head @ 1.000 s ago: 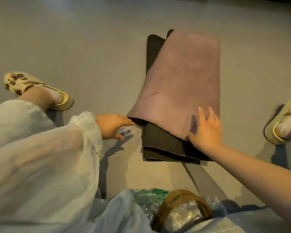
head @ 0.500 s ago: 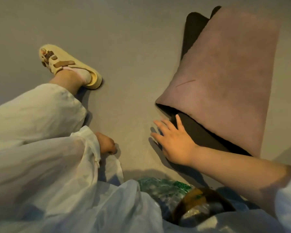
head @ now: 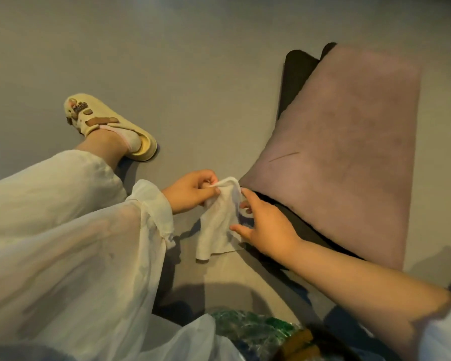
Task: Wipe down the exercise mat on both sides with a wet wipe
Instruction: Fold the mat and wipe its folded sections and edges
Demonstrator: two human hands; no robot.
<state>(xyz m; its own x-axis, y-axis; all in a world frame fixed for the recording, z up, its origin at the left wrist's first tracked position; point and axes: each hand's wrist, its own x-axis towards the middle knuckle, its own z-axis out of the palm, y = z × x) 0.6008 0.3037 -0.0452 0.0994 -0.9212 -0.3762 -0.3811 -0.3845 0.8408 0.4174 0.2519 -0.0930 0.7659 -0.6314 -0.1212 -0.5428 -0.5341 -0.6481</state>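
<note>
A folded exercise mat (head: 344, 142) lies on the floor at the right, its mauve side up and dark layers showing at the near and far ends. A white wet wipe (head: 220, 222) hangs just left of the mat's near corner. My left hand (head: 190, 190) pinches the wipe's top edge. My right hand (head: 263, 225) reaches in from the right, fingers spread and touching the wipe's right side; whether it grips the wipe is unclear.
Grey floor (head: 193, 74) spreads all round. My left foot in a cream sandal (head: 107, 126) rests to the left, above a loose white sleeve and trouser leg. A green-patterned bag with a brown handle (head: 266, 334) sits at the bottom edge.
My right hand left the mat and came to the wipe. My left hand rose from the floor holding the white wipe, which was not visible before. The view shifted left.
</note>
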